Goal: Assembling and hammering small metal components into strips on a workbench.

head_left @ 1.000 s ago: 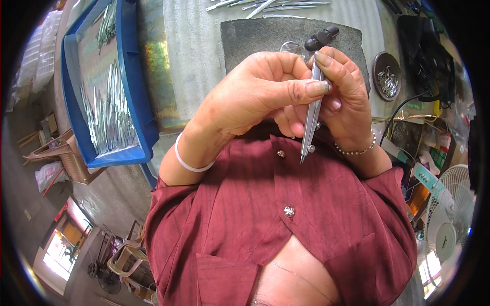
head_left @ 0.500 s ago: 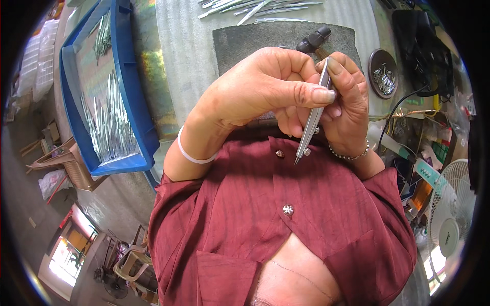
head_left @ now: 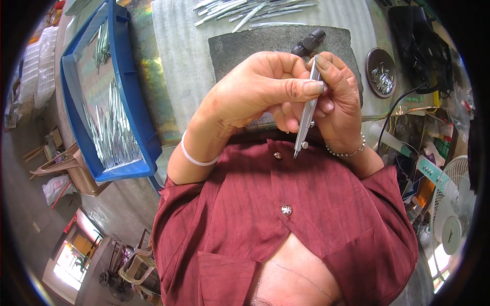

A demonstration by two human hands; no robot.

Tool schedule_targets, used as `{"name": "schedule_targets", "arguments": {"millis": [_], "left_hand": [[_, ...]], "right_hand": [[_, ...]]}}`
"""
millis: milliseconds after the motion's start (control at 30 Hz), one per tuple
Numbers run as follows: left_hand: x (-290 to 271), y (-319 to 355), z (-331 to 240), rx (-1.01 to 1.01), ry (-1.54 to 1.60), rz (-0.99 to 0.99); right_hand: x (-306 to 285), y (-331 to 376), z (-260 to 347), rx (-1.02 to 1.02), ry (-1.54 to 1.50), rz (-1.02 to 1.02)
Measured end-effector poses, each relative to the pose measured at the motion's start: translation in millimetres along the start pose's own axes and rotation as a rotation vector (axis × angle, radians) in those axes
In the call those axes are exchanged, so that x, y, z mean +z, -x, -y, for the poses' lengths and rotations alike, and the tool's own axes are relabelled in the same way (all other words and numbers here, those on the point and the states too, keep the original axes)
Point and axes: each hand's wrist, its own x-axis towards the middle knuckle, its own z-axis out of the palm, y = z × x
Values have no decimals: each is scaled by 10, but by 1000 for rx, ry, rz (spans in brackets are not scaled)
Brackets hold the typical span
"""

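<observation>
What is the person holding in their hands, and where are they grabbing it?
A thin silver metal tool. Both hands pinch its upper part: the left hand by thumb and fingers, the right hand beside it. Its pointed lower end hangs free.

A workbench [head_left: 153,66] with a worn, shiny metallic top carries everything. A white ribbed foam sheet [head_left: 178,46] covers its middle. On the sheet lies a dark grey mat [head_left: 245,43], and on the mat's far edge rests a black tool handle [head_left: 309,42]. Beyond the mat, a loose row of silver metal pieces [head_left: 245,10] lies on the foam. To the left, a blue tray [head_left: 135,117] sits on the bench, holding many more thin metal pieces. To the right of the mat stands a small round brown dish [head_left: 371,64] with small shiny parts inside. Further right lie a black device [head_left: 418,41] and a black cable [head_left: 395,109].
</observation>
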Motion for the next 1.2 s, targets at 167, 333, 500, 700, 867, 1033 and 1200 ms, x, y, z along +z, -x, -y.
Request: {"name": "schedule_targets", "arguments": {"millis": [167,333,500,700,867,1033,1200], "left_hand": [[-16,-19,5,-21,29,-13],[-1,-23,8,-8,50,-54],[118,114,-35,100,-182,-176],[165,465,204,656,-637,-687],[129,456,340,798,-1123,-778],[-18,425,418,603,-1310,-638],[-33,343,282,630,-1025,-617]], "right_hand": [[-17,-35,9,29,-23,17],[-49,-74,18,40,-46,49],[-89,-145,172,24,149,106],[-681,-957,1108,-329,1008,76],[-1331,-1702,1244,-312,1557,-60],[-1149,-1394,1032,-725,1771,-92],[-489,-215,662,-495,1633,214]]}}
